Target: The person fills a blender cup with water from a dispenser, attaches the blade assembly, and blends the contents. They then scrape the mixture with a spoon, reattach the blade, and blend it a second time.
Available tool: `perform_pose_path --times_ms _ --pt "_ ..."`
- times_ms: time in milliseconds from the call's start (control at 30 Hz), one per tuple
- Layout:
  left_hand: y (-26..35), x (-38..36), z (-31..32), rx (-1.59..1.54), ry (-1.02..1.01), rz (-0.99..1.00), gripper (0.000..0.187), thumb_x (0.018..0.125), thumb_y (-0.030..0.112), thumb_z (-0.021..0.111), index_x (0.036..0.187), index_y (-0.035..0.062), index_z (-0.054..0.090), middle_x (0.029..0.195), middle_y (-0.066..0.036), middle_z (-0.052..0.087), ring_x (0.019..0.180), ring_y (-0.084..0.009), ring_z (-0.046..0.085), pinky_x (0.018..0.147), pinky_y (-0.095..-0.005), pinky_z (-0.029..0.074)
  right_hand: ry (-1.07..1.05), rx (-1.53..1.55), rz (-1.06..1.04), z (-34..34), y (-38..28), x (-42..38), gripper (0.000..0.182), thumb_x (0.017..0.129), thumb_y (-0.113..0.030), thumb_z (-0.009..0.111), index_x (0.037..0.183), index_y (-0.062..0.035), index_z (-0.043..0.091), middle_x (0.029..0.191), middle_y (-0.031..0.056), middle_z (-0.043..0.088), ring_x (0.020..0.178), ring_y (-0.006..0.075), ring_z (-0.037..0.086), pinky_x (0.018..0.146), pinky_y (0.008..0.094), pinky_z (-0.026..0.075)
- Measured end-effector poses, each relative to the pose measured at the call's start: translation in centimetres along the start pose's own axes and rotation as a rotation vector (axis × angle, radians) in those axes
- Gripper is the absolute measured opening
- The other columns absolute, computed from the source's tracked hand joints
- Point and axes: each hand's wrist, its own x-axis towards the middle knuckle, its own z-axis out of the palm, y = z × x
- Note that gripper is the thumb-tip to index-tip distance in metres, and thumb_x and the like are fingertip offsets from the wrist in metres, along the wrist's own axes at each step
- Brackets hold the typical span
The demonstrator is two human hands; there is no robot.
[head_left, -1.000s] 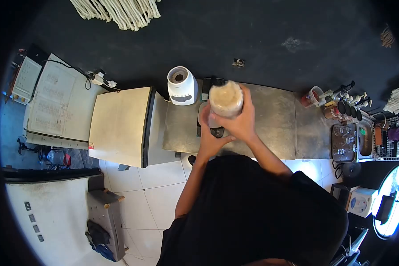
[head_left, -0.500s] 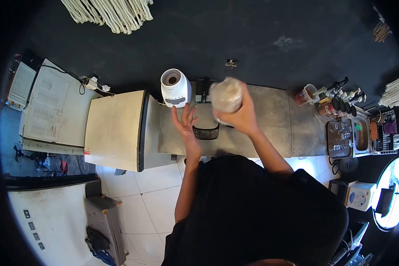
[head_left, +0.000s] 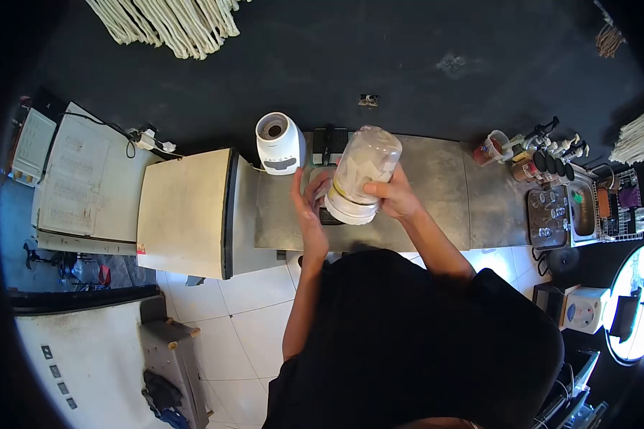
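Observation:
My right hand [head_left: 401,198] is wrapped round a clear jar [head_left: 368,154] with a wide white cap [head_left: 353,210]. Pale contents show through its wall, and the capped end tilts down toward me. Just left of the jar, my left hand [head_left: 312,214] is open, fingers apart and pointing up, close to the cap's side. Beyond its fingertips stands a white appliance [head_left: 280,146] with a round dark opening on top and a button panel in front. A dark flat device on the worktop is mostly hidden behind the jar and my left hand.
The metal worktop [head_left: 436,222] runs along a dark wall. To the right are a tub with red contents [head_left: 492,146], pump bottles, a tray of glasses [head_left: 549,243], a sink [head_left: 584,214] and a dish rack. A white box-shaped cabinet [head_left: 186,214] borders the left end.
The jar has swung from pointing away to tilting cap-down toward me, still in my right hand. My left hand has turned and come nearer the cap.

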Motion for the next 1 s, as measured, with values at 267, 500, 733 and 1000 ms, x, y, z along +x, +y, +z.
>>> perform_pose_path --times_ms 267,500,733,1000 --pt "0.5 -0.5 0.5 0.008 -0.107 -0.032 0.102 0.091 0.077 0.039 0.154 -0.0002 0.021 0.151 -0.018 0.036 0.139 -0.0279 0.038 0.116 -0.0410 0.028 -0.162 0.136 0.062 -1.0 2.0 0.3 0.079 0.073 -0.003 0.080 0.142 -0.0007 0.040 0.130 0.0138 0.059 0.122 0.0252 0.059 0.105 0.0417 0.048" --pt "-0.1 -1.0 -0.4 -0.129 -0.146 -0.197 0.086 0.092 0.059 0.059 0.146 -0.0036 0.034 0.139 -0.014 0.049 0.131 -0.0233 0.046 0.110 -0.0363 0.035 -0.238 0.185 0.098 1.0 1.0 0.5 0.083 0.079 -0.014 0.078 0.148 -0.0007 0.033 0.137 0.0173 0.056 0.126 0.0270 0.056 0.109 0.0420 0.044" --pt "-1.8 0.0 -3.4 -0.130 -0.023 -0.083 0.072 0.088 0.030 0.074 0.141 -0.0017 0.038 0.131 -0.013 0.053 0.123 -0.0217 0.053 0.105 -0.0349 0.042 -0.020 -0.333 0.138 0.2 1.4 2.5 0.081 0.078 -0.027 0.084 0.143 -0.0009 0.044 0.131 0.0087 0.059 0.118 0.0185 0.058 0.105 0.0356 0.043" --pt "-1.1 5.4 -10.3 0.057 0.098 -0.074 0.077 0.074 0.015 0.085 0.138 0.0003 0.043 0.123 -0.014 0.059 0.107 -0.0202 0.062 0.090 -0.0332 0.050 0.049 -0.481 0.247 4.4 2.6 8.8 0.058 0.081 -0.023 0.080 0.132 -0.0106 0.055 0.117 0.0031 0.061 0.111 0.0156 0.058 0.094 0.0312 0.048"
